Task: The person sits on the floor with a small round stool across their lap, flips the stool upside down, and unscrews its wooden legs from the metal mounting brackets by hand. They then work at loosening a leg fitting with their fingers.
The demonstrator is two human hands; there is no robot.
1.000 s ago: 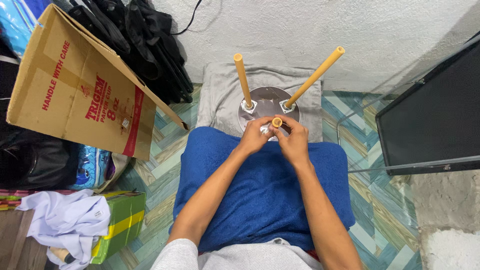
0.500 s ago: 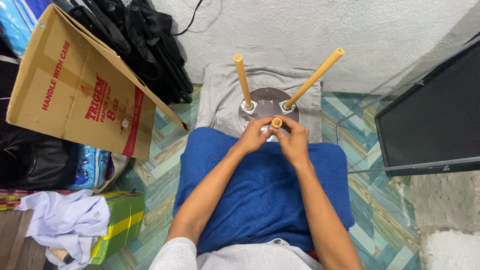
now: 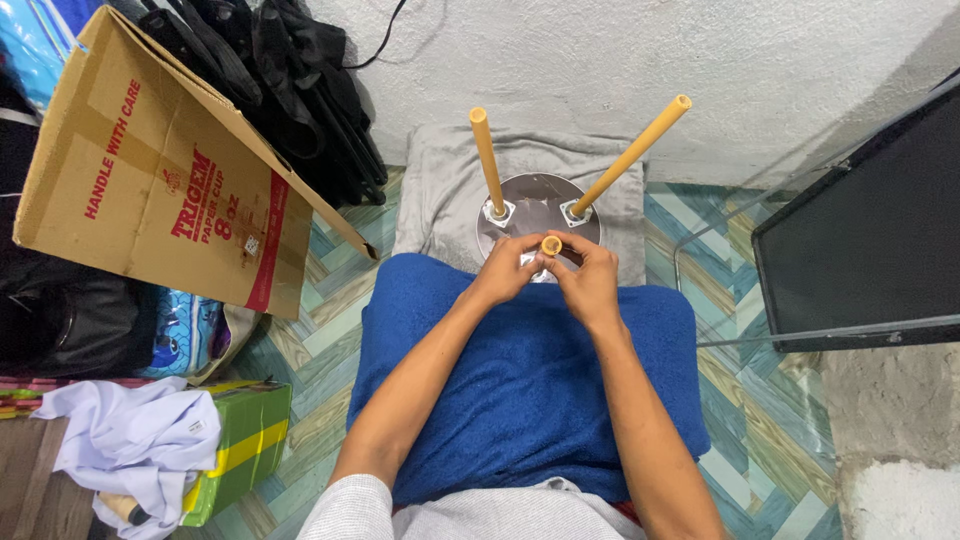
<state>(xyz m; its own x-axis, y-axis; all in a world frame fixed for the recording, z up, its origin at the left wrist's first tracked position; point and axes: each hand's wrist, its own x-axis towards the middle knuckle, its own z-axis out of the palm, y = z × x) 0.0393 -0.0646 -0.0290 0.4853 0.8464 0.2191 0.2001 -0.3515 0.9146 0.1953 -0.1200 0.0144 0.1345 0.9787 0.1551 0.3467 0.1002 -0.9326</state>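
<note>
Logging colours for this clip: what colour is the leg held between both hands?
Yellowish tan, like the other two legs; the held leg shows end-on in the head view.

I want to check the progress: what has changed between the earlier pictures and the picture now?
Almost nothing changed visibly. The left hand and the right hand stay together on the third yellow leg at the near edge of the round stool seat; any shift is too slight to tell. The two fitted legs, the grey cloth and the cardboard box stayed put.
</note>
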